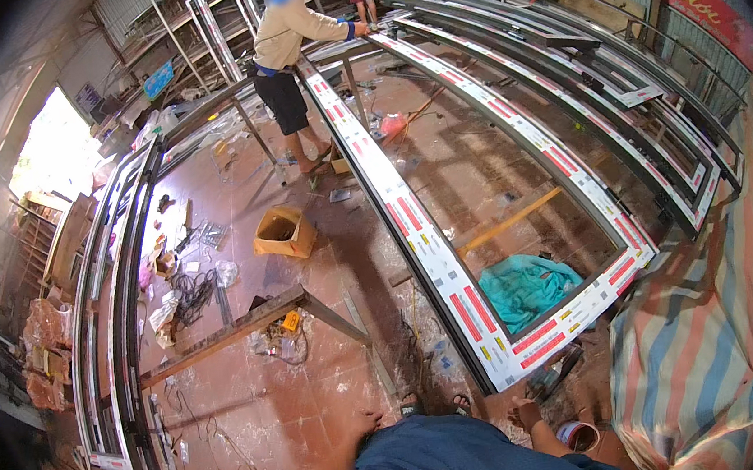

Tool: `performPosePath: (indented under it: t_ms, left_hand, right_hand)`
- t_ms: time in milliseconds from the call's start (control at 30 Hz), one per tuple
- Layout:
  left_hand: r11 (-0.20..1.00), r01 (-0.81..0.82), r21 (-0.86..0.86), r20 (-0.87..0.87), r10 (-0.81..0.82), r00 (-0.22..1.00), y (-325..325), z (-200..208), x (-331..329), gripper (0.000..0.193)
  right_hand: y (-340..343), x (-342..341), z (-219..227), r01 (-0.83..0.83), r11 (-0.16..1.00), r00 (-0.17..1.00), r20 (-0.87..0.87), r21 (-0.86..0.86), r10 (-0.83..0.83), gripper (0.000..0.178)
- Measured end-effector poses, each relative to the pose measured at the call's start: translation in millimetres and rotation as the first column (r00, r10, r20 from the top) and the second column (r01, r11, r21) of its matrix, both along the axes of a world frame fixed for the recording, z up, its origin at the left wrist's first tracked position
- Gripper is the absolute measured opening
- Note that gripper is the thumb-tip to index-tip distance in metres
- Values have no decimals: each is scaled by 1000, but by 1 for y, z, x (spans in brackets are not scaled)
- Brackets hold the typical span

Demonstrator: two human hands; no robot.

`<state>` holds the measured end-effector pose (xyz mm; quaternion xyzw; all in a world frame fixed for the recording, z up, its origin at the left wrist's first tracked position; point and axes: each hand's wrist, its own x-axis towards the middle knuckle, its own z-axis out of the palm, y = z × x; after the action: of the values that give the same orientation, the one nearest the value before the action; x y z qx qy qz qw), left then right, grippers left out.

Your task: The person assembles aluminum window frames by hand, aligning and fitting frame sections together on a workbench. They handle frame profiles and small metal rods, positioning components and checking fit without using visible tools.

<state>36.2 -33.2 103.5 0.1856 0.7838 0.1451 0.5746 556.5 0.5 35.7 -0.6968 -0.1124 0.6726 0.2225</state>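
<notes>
A long window or door frame (412, 222), dark with white and red protective film, stretches from just in front of me to the far side. My right hand (526, 414) hangs beside its near corner with fingers apart, holding nothing and apparently not touching it. My left hand (367, 421) is low to the left of my feet, its fingers loosely open and empty. Across from me, a person in a beige top (291, 26) stands at the frame's far end with an arm stretched out to it.
More long frames (561, 81) lie to the right; others (116, 305) stand at the left. A wooden beam stand (223, 336), a cardboard box (284, 233), a teal cloth (527, 288) and a bucket (579, 436) are around. A striped tarp (711, 321) covers the right side.
</notes>
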Motion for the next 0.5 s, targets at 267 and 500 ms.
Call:
performPosePath:
  t_ms: [267,500]
  left_hand:
    - [988,3,156,88,-17,996,-23,14,2,34]
    - [990,46,-130,-328,-86,941,-137,78,3,51]
  right_hand:
    - [-16,2,-12,-72,996,996,-54,-53,69,45]
    - [-35,0,-1,-73,986,992,-112,-147,57,48]
